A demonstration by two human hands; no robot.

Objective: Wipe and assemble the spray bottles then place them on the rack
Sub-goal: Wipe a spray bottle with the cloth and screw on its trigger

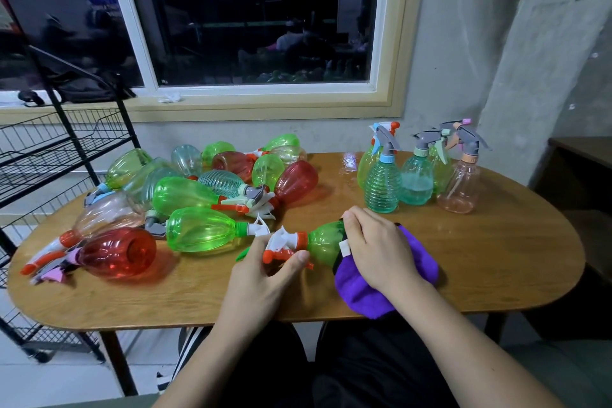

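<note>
Wiping a green bottle [323, 240] over the surface [480, 258].
Left hand [265, 270] has its grip pinched on the bottle's sprayer [281, 247]; right hand [374, 247] presses a purple cloth [371, 295] around its body, fingers curled.

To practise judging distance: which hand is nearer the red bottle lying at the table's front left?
Left. The left hand, holding a spray head, is right of the red bottle; the right hand is farther right, on the purple cloth.
</note>
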